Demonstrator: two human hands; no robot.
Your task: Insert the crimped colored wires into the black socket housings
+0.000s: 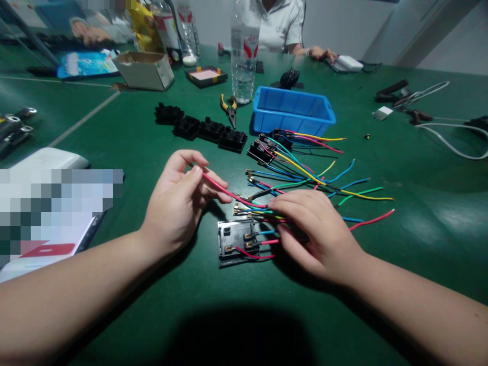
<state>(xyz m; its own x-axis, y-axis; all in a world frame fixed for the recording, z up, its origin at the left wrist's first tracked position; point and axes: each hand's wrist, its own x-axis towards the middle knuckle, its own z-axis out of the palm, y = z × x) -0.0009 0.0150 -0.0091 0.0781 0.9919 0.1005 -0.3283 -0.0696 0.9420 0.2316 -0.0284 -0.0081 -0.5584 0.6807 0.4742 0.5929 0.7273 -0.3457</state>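
Note:
My left hand [179, 201] pinches one end of a red wire [229, 193] between thumb and fingers, above the green table. My right hand [312, 229] lies over a bundle of coloured wires [305, 178], fingers curled round some of them, just right of a black socket module [238, 241] that has red and blue wires plugged into it. The red wire runs from my left hand down toward the bundle under my right fingers.
A blue plastic bin [292, 109], a water bottle [244, 51], yellow-handled pliers [230, 109] and a row of black modules [202, 127] lie further back. A cardboard box [145, 68] stands at back left, papers at left. Another person sits across the table [419, 203].

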